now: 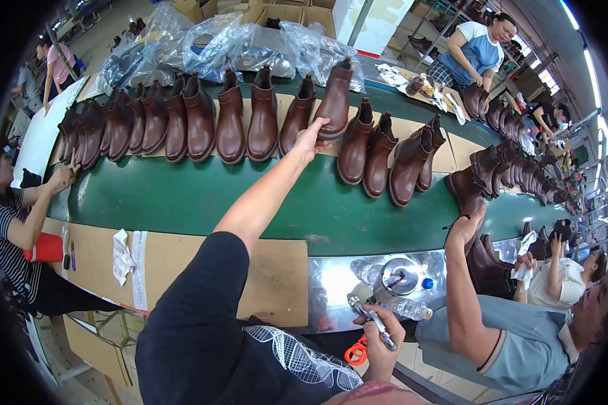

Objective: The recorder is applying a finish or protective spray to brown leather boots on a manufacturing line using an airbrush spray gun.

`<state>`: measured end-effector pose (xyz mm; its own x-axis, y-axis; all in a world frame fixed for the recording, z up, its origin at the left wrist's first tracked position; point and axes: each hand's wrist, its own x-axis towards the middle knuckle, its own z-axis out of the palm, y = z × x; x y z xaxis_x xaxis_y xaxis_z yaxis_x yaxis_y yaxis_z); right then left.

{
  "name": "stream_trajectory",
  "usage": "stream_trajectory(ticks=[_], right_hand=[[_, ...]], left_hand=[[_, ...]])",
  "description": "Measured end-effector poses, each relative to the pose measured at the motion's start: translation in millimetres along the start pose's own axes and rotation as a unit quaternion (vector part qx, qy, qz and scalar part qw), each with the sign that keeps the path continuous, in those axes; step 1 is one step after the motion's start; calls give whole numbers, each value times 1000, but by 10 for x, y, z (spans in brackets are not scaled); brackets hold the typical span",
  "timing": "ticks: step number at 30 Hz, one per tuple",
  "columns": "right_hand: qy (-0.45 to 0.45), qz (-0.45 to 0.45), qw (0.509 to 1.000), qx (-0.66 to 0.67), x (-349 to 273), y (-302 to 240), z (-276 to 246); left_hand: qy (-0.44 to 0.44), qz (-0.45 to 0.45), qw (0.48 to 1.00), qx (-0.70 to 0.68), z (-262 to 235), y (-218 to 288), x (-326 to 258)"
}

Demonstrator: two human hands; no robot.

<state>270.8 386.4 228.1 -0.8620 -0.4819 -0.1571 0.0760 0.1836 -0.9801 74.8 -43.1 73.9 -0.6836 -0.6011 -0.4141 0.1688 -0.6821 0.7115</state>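
"Black sleeve point(196, 297) nearest the camera, then a bare forearm point(270, 196) reaching over a green tabletop point(230, 196). What's at its end?"

"The left grip point(311, 140), closed around the toe of a brown ankle boot point(335, 101). The boot leans, apparently lifted, in the gap between two groups of upright brown boots point(262, 121)."

"What could go wrong there?"

"That one-handed hold leaves the tall shaft unsupported. If the smooth toe slipped, the boot could drop, get scuffed, or knock over the boots beside it."

"And the right grip point(384, 354)?"

"Wrapped around a silver gun-like tool point(375, 322), low, near a metal pot point(404, 285) and a clear bottle point(411, 309). A careless swing might strike either. A co-worker point(507, 344) is close on the right, so their arms could bump."
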Motion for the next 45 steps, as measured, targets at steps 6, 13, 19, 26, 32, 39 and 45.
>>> stream_trajectory(ticks=[6, 13, 19, 26, 32, 39, 45], right_hand=[[-22, -67, 997, -11, -252, -103, -53], [-8, -128, 992, 18, -698, -303, -56], [-14, -205, 978, -40, -874, -588, -146], [-4, -316, 945, -89, -787, -1018, 135], [-14, -302, 948, -102, -702, -1085, 339], [-10, -297, 944, -141, -829, -1009, 378], [-44, -250, 956, -146, -893, -914, 464]], left_hand=[[-158, 188, 967, 62, -38, 474, -1390], [-476, -105, 839, -242, -321, 292, -2512], [-199, 18, 979, 39, -1121, -401, -2926], [-143, 165, 962, 162, -1472, -757, -3540], [-140, 272, 924, 227, -1615, -812, -3821], [-148, 254, 939, 176, -1605, -778, -3819], [-139, 251, 946, 154, -1538, -743, -3842]])
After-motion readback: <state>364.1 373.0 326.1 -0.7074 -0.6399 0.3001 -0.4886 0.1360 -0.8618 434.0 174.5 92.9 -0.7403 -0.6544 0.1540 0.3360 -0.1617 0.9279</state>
